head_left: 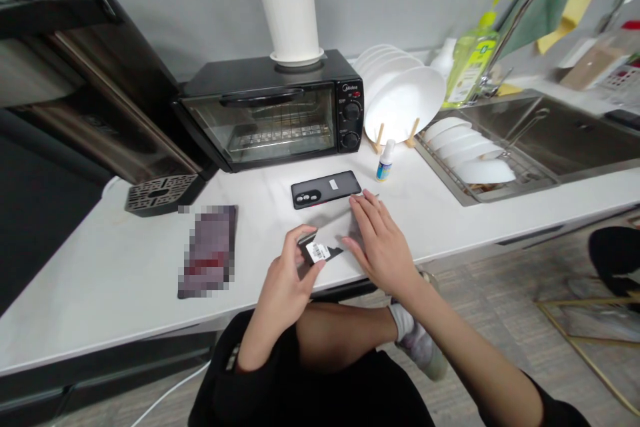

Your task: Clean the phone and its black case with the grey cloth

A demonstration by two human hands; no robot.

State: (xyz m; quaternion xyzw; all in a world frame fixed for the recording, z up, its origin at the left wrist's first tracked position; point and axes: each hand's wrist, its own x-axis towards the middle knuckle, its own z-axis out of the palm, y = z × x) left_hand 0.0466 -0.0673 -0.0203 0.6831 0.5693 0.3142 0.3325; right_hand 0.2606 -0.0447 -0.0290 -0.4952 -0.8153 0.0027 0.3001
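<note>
A flat, thin packet (327, 241) in grey and black, with a white barcode label, is held low over the counter's front edge. My left hand (290, 273) grips its left end, thumb on the near side and fingers on the far side. My right hand (381, 240) holds the right end, its fingers laid over the far edge and thumb toward the near one; they cover much of that end. Just beyond the packet lies a dark phone case (325, 191) with camera holes. A small white spray bottle (385, 161) with a blue label stands behind my right hand.
A pixelated dark flat object (210, 250) lies on the white counter (125, 280) at left, near a black machine (100, 80). Behind are a toaster oven (270, 113) with a white pot (290, 10), racked white plates (400, 97) and a sink (555, 140) at right.
</note>
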